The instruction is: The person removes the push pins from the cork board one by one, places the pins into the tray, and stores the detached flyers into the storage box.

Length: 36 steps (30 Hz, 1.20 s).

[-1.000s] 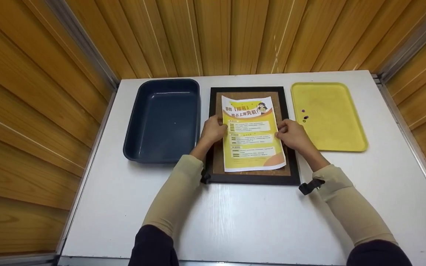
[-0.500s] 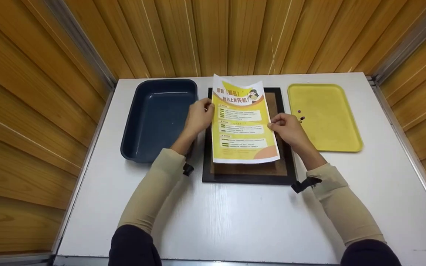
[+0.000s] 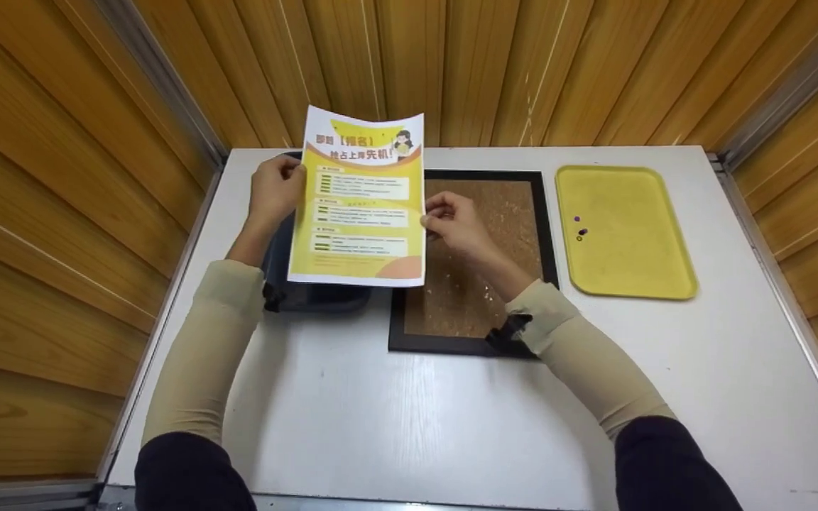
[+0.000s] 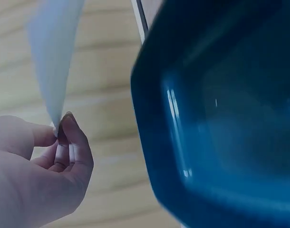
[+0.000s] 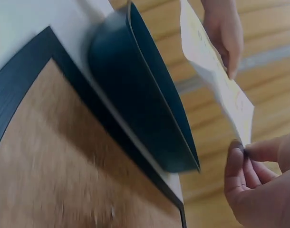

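Pinching yellow flyer edges, fingers either side, above blue bin

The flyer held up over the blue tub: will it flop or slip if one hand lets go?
Probably floppy: the flyer is a thin sheet, its top edge already curving. Likely very light, since the left hand and right hand merely pinch its side edges. One-handed, it would likely droop toward the blue tub.
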Motion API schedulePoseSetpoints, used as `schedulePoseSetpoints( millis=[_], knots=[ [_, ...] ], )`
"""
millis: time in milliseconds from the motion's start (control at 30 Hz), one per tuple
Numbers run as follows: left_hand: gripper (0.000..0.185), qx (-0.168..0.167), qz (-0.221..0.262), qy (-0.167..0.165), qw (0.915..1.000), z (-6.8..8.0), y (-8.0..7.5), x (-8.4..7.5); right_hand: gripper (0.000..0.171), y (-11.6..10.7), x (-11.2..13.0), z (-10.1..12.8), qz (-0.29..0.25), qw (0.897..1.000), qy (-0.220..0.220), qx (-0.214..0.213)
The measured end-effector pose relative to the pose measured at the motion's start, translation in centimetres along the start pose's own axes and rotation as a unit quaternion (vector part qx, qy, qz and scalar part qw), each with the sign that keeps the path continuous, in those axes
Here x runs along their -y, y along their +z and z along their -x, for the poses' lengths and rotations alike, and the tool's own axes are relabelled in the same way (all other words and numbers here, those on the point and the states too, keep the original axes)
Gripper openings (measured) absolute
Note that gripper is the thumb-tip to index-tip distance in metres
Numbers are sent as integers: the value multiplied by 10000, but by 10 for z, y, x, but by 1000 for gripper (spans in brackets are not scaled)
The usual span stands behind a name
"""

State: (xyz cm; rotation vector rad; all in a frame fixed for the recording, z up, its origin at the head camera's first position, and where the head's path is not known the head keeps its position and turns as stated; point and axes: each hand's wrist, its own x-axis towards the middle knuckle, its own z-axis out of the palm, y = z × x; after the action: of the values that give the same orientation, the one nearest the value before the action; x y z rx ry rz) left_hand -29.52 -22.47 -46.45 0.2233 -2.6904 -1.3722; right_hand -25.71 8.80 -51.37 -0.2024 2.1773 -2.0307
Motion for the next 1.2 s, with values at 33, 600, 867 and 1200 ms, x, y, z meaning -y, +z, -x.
schedulePoseSetpoints(
  millis=[33, 600, 867, 1200],
  knots=[
    [32, -70, 22, -119, 9999, -3, -7, 5, 19, 11, -1, -3, -136, 9999, -63, -26],
    [39, -182, 1, -779, 9968, -25, -39, 71, 11, 112, -26, -17, -140, 9992, -27, -371],
    [39, -182, 16, -1200, 9926, -20, -27, 94, 10, 123, -30, -15, 1510, 9879, -84, -347],
    [39, -187, -58, -1300, 9913, -17, -21, 97, 10, 121, -34, -18, 1925, 9801, -205, -447]
  ],
)
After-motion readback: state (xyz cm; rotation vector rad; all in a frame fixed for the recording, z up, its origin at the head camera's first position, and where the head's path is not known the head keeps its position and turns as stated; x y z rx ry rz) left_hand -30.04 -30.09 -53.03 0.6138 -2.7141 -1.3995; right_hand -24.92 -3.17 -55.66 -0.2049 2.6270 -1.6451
